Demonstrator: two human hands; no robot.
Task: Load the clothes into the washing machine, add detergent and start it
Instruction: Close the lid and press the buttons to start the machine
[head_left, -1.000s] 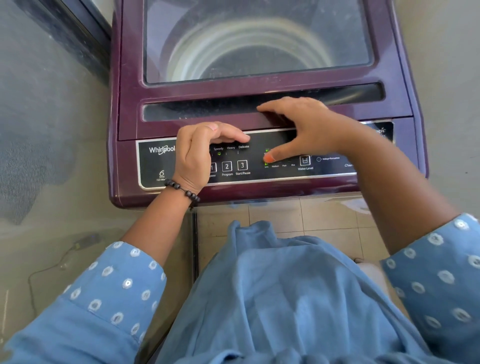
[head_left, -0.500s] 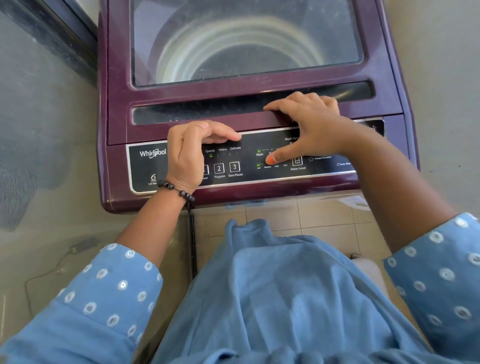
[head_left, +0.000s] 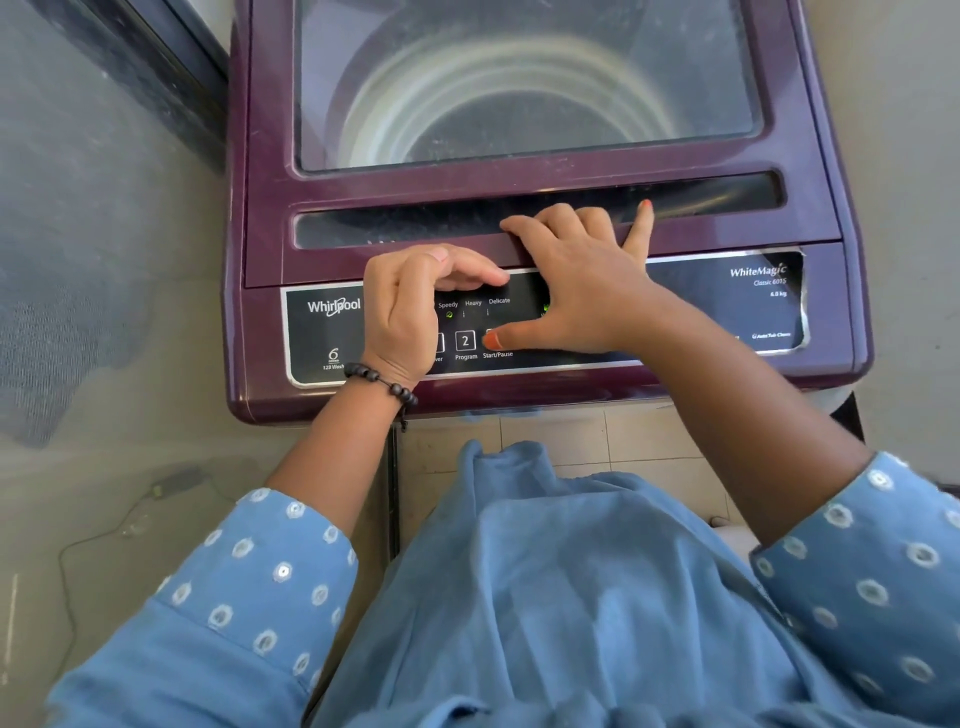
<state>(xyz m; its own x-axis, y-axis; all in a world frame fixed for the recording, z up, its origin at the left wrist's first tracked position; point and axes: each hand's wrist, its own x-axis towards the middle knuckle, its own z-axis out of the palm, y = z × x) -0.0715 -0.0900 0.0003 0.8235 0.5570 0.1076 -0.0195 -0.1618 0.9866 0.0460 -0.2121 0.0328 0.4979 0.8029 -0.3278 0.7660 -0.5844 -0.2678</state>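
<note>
A top-down view shows a maroon top-loading washing machine (head_left: 540, 244) standing against a wall, its lid closed. Through the tinted glass lid (head_left: 524, 83) the pale rings of the drum are visible; whether any clothes lie inside cannot be made out.

Along the front edge runs a black control panel (head_left: 717, 306). Readable on it: "Whirlpool" at the left, with a "6" and "123 Wash" beneath; "Speedy", "Heavy" and "Delicate" in a row, with a small green light under "Speedy"; a boxed "2" over "Program"; and "Start/Pause". At the far right is "WhiteMagic", "Classic 601S" and "6.0 kg". Small print at the lower right is too blurred to read.

The right hand (head_left: 582, 280) is spread open, gripping nothing. Its thumb, with an orange-painted nail, presses on the button above "Start/Pause", covering its number. Its fingers rest on the lid's front edge, by the long dark recess, with the little finger lifted. This hand hides the middle of the panel apart from a green glow.

The left hand (head_left: 405, 312) rests on the panel, loosely curled and holding nothing, thumb pointing right. It covers the button left of "2", leaving only "ver" of its label. A dark beaded bracelet (head_left: 382, 382) circles that wrist.

Blue sleeves with white embroidered dots and a blue garment fill the lower frame.
</note>
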